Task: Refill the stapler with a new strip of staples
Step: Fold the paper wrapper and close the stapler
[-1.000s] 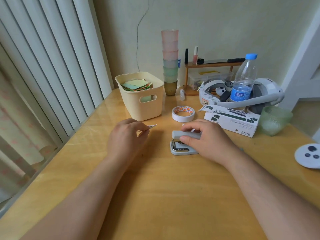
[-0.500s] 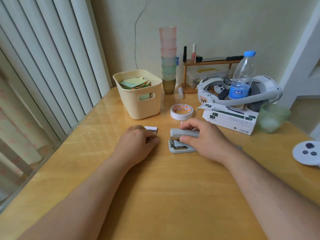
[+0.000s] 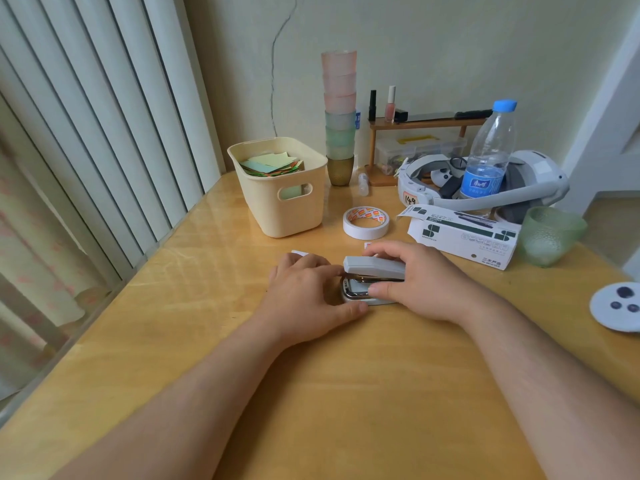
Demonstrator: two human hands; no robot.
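1. The stapler (image 3: 373,277) is small and pale grey. Its top cover is raised at the front end, and a shiny metal magazine shows in the gap above the grey base. It sits on the wooden table (image 3: 311,393) between the two hands, directly under the right fingers.
2. The strip of staples cannot be made out. A small white corner (image 3: 300,253) pokes out just beyond the left knuckles, and what it is cannot be told.
3. Beyond the right fingertips lies a white and green carton (image 3: 464,237), near but apart. A roll of tape (image 3: 366,223) lies flat further beyond the fingers, and a cream basket (image 3: 280,188) holding coloured paper stands beyond the left hand.
4. Further back are a stack of cups (image 3: 339,112), a water bottle (image 3: 488,157) in front of a white headset (image 3: 533,181), and a green glass (image 3: 549,233) well off to the right of the right hand. Nothing sits between the hands and the stapler.
5. The right hand (image 3: 422,282) grips the stapler from its rear end, fingers curled over the far side of the cover, thumb (image 3: 379,291) pressed against the near side of the base.
6. The left hand (image 3: 308,296) lies knuckles-up with fingers bent toward the open front end, the tips touching it. Whether they pinch anything cannot be told. Its thumb rests on the table just beside the base.
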